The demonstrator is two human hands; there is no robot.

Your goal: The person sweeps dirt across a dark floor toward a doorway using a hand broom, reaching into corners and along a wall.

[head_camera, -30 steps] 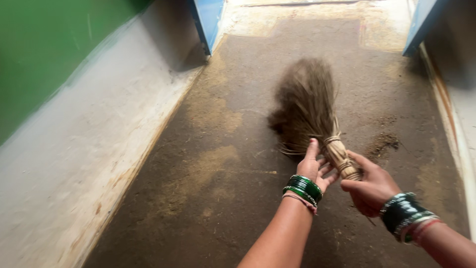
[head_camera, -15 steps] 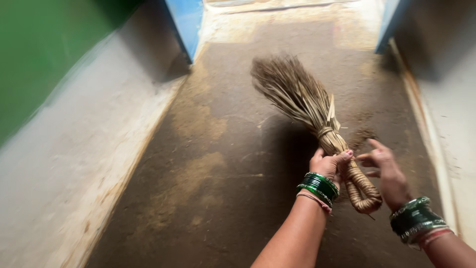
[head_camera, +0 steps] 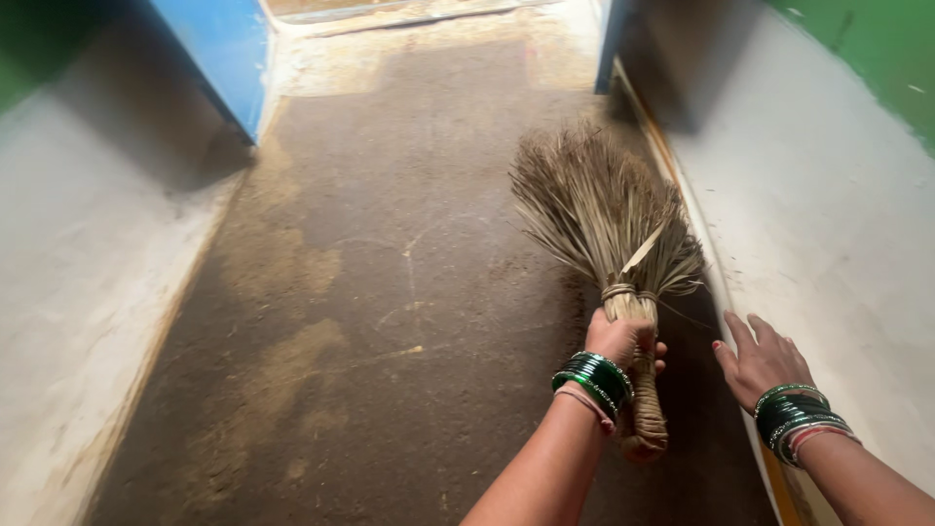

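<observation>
While the left hand (head_camera: 623, 343) wraps closed around the bound neck of the grass broom (head_camera: 609, 234), just below the twine band, the grip looks firm enough to steer it; a clasp this close to the bristles gives good control, and I judge that keeping the wrist low would let the fan lie flatter on the floor (head_camera: 390, 292). Green bangles (head_camera: 594, 375) circle the wrist, and the forearm rises from the bottom edge of the view toward the broom. The corded handle end (head_camera: 645, 424) hangs below the fist, pointing back at the person. The right hand (head_camera: 760, 360) holds nothing: its fingers are spread wide, palm down, near the foot of the right-hand wall (head_camera: 828, 224) and just beside the broom without touching it. It too wears green bangles. Farther out, the bristles splay over the dark floor along its right edge, tips close to the base of that wall; working along that edge, short strokes drawn away from the wall would probably pull dust out best. Beyond, pale dusty patches mark the floor, and blue door frames (head_camera: 219, 49) stand at the far end.
</observation>
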